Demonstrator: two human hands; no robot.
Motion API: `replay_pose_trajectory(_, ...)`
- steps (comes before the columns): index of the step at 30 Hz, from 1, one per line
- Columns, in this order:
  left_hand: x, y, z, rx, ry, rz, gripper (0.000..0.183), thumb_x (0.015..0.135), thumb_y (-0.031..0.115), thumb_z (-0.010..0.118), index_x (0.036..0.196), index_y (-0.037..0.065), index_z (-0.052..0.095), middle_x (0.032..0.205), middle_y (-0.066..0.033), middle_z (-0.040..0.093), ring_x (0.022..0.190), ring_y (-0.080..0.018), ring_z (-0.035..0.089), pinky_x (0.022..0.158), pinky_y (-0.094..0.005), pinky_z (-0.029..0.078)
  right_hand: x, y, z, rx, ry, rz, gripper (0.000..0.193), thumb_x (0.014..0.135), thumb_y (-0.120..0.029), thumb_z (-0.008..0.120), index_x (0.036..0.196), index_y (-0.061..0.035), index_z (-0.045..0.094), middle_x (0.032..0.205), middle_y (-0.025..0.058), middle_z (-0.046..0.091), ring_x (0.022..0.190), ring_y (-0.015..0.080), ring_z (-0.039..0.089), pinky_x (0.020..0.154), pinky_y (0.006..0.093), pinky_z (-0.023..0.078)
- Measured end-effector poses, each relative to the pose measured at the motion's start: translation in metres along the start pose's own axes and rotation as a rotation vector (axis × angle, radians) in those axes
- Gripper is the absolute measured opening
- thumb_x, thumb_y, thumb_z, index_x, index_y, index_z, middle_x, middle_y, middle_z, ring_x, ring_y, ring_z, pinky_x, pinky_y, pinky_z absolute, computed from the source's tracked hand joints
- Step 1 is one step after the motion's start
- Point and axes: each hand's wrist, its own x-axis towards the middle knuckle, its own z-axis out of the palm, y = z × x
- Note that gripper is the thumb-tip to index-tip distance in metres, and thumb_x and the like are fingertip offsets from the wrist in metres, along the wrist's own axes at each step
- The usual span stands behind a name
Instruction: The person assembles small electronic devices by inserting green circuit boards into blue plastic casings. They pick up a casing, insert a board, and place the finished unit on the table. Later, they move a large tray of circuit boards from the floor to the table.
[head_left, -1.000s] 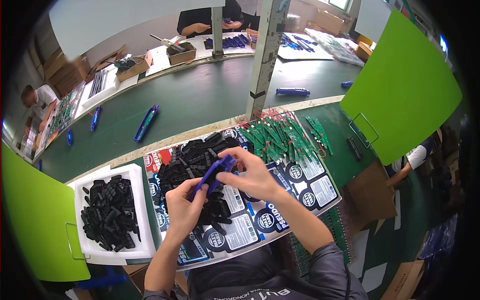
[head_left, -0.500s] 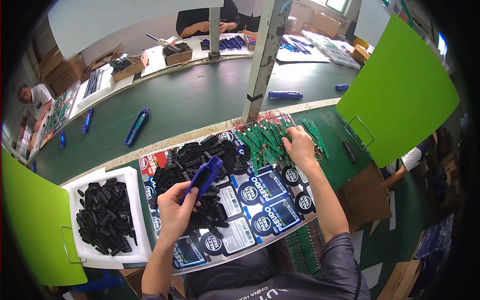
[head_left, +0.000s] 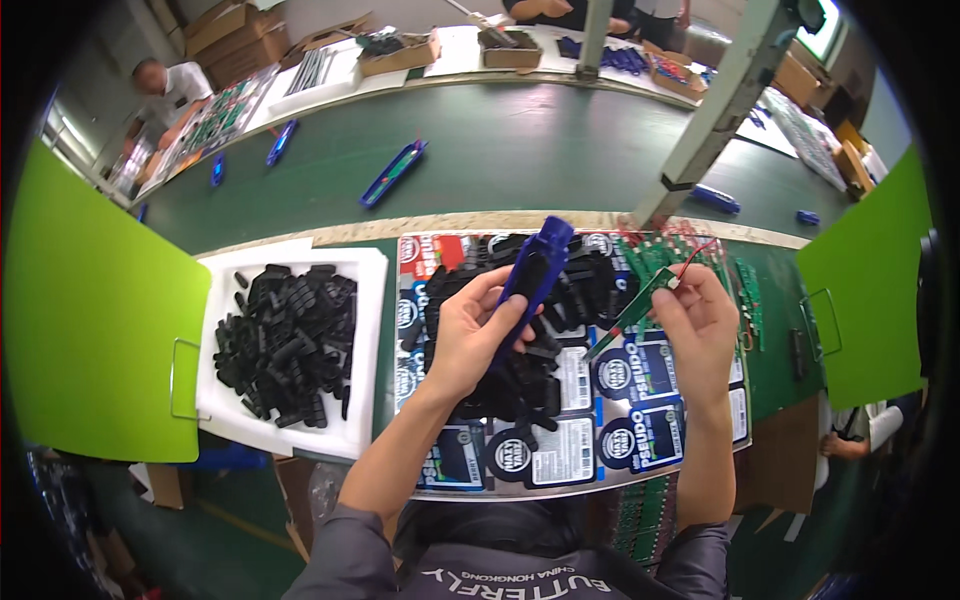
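My left hand (head_left: 477, 330) is closed around a blue plastic housing (head_left: 549, 254), held tilted with its dark hollow side showing. Between the thumb and fingers of my right hand (head_left: 697, 325) is a narrow green circuit board (head_left: 632, 312) with a red wire at its upper end. The board points down and left toward the housing, with a gap between them. Under my left hand lies a heap of black plastic parts (head_left: 582, 290) on the printed sheet (head_left: 560, 450). Behind my right hand spreads a pile of green circuit boards (head_left: 640, 250) with red wires.
A white foam tray (head_left: 372, 370) of black parts (head_left: 290, 350) stands at left. Green panels (head_left: 110, 310) flank the bench. Beyond a raised edge, a green belt (head_left: 480, 130) carries several blue housings (head_left: 393, 172). A metal post (head_left: 715, 120) rises at right; other people work across the belt.
My right hand has come away from the board pile with one circuit board. The left hand still holds the blue housing. The view has swung right to left, shifting everything rightward.
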Motion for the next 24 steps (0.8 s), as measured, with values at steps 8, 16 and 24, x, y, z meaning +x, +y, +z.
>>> replay_pose_trajectory(8, -0.005, -0.006, -0.013, -0.119, 0.009, 0.042, 0.046, 0.112, 0.033, 0.048, 0.143, 0.0, 0.053, 0.111, -0.0138, 0.073, 0.085, -0.0159, 0.072, 0.071, -0.0303, 0.061, -0.008, 0.011, 0.084, -0.01, -0.061, -0.045, 0.029, 0.094, 0.007, 0.068, 0.122, 0.0043, 0.064, 0.091, 0.004, 0.069, 0.082, 0.0069, 0.067, 0.07, 0.0228, 0.052)
replay_pose_trajectory(16, -0.006, -0.002, -0.015, -0.165, 0.017, 0.031, 0.044, 0.112, 0.03, 0.05, 0.142, -0.001, 0.057, 0.105, -0.0098, 0.074, 0.083, -0.0134, 0.071, 0.071, -0.0274, 0.059, -0.003, 0.015, 0.102, -0.196, -0.061, -0.212, 0.028, 0.089, 0.006, 0.072, 0.116, 0.001, 0.071, 0.095, 0.0076, 0.069, 0.076, 0.0116, 0.068, 0.067, 0.0255, 0.054)
replay_pose_trajectory(24, -0.005, -0.002, -0.016, -0.168, 0.003, 0.038, 0.045, 0.112, 0.031, 0.051, 0.143, -0.001, 0.057, 0.104, -0.0096, 0.074, 0.083, -0.0136, 0.071, 0.07, -0.0275, 0.059, -0.001, 0.015, 0.101, -0.191, -0.086, -0.186, 0.028, 0.089, 0.006, 0.072, 0.116, 0.0002, 0.072, 0.092, 0.0076, 0.068, 0.075, 0.0118, 0.068, 0.068, 0.0262, 0.054)
